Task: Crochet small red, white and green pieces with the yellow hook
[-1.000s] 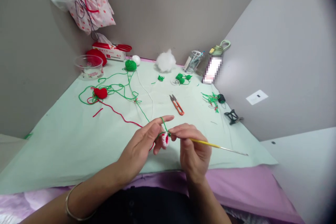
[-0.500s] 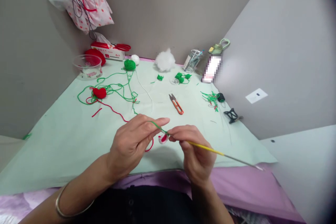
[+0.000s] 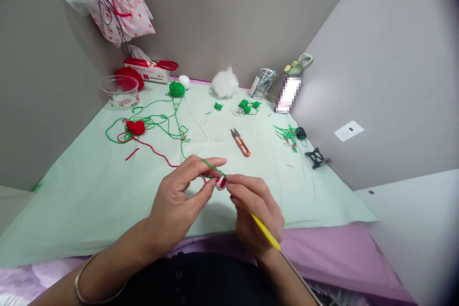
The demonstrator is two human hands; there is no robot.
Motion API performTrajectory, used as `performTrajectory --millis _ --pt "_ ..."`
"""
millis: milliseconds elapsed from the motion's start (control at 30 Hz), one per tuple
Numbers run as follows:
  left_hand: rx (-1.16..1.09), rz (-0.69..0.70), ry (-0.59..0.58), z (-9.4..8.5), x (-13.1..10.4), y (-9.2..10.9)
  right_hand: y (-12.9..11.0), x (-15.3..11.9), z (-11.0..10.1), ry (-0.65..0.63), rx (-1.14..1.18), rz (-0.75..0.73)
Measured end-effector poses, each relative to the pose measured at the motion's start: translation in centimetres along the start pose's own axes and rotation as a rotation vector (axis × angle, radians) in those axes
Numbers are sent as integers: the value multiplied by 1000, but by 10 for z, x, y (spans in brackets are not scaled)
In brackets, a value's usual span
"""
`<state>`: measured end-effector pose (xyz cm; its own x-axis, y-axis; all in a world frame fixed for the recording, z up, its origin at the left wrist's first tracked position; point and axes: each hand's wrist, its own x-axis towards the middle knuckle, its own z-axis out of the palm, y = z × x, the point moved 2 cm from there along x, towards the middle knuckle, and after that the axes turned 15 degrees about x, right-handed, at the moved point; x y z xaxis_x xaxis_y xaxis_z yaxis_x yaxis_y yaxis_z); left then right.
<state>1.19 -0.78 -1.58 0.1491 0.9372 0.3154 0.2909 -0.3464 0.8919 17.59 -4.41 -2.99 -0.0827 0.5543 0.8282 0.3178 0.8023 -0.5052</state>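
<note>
Between the fingertips of both hands is a small red and white crochet piece [image 3: 221,183]. My left hand [image 3: 179,196] pinches its left side with the thumb, and green yarn [image 3: 211,166] runs over the raised index finger to the piece. My right hand [image 3: 256,210] is closed around a crochet hook [image 3: 266,231] with a yellow grip, its metal shaft slanting down to the right. The hook's working tip is hidden by the fingers at the piece. Red yarn [image 3: 167,158] trails from behind the left hand to a red yarn ball [image 3: 135,127].
Orange thread snips [image 3: 240,142] lie just beyond the hands. Loose green yarn [image 3: 161,122] tangles leftward below a green ball [image 3: 177,89]. White stuffing [image 3: 225,82], a clear tub [image 3: 120,93] and a bottle [image 3: 292,81] stand farther back. Yarn scraps [image 3: 287,135] lie at right.
The hook's yellow grip has swung from pointing right to pointing steeply down toward me. My left thumb has come up against the crochet piece, which has shifted slightly left and up.
</note>
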Motion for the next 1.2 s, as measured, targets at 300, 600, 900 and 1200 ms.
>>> performTrajectory --millis 300,600,900,1200 --pt "-236 -229 -121 2 6 2 1 -3 2 -21 -97 -63" --pt "-352 -311 -147 8 7 -5 3 -6 6 2 -118 -65" --pt "-605 -486 -389 9 6 -13 7 -5 1 -26 -75 -114" --pt "-481 -375 -300 7 6 -17 16 9 -7 190 580 392"
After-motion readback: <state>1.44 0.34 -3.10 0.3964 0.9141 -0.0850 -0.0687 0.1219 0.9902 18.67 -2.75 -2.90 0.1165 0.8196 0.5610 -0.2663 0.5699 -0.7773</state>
